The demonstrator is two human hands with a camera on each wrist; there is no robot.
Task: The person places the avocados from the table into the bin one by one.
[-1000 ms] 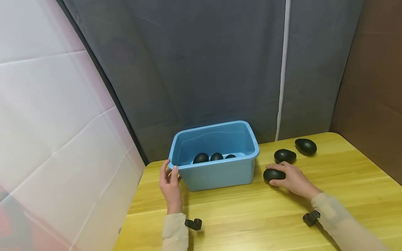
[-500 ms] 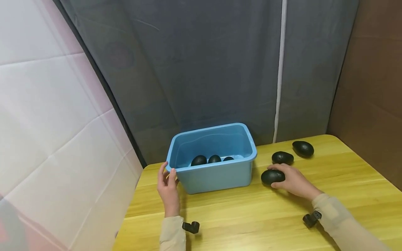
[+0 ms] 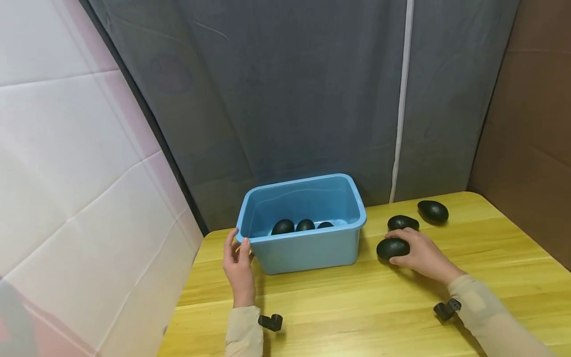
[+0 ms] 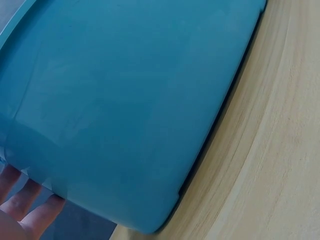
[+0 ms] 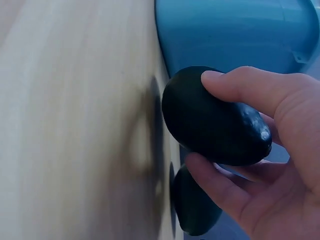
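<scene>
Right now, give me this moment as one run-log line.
right hand: grips avocado on table | left hand: rests against blue bin corner | bin: three avocados visible inside | table: two loose avocados

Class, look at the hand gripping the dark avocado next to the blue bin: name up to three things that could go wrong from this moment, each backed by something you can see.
1. The right hand grips the avocado only with thumb and fingers round its smooth, glossy skin; it might slip.
2. A second avocado lies right behind it; the hand could nudge it and set it rolling.
3. The blue bin is steadied only at one corner by the left hand; a knock on its rim might shift it.
</scene>
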